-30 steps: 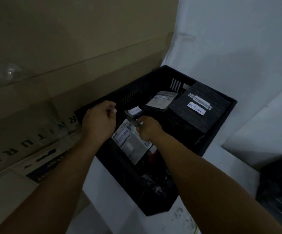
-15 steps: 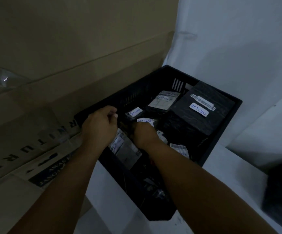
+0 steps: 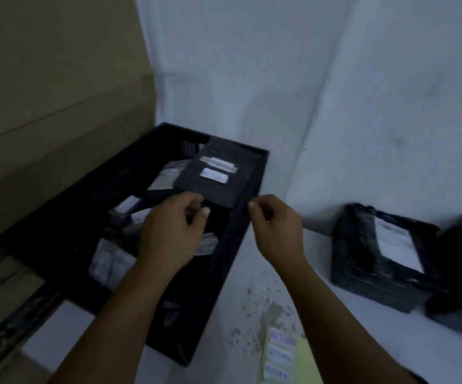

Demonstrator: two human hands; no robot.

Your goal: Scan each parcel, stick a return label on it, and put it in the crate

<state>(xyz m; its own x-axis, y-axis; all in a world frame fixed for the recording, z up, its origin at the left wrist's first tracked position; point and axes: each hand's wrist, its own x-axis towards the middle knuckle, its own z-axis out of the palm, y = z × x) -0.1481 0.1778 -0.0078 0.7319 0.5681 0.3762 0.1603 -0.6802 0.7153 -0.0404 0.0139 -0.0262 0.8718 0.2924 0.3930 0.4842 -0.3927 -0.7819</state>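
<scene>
- Since the earlier frames both hands have come up out of the black slatted plastic crate (image 3: 252, 173). The view has swung right, so two more black plastic-wrapped parcels (image 3: 385, 259) now show on the white counter (image 3: 252, 295) at the right edge.
- The left hand (image 3: 168, 234) hovers over the middle of the crate, fingers loosely curled with nothing in them.
- The right hand (image 3: 276, 231) has moved past the crate's right rim and hangs over the counter, thumb and forefinger close together. I cannot tell whether anything small sits between them.
- The small parcel (image 3: 113, 261) they were settling lies in the lower left of the crate among other labelled ones. A large flat black parcel (image 3: 218, 173) with a white return sticker rests in the upper right corner.
- That parcel looks finished. The next is likely one of the wrapped parcels at right.
- A yellow sheet of return labels (image 3: 282, 353) lies at bottom centre, near the right forearm.
</scene>
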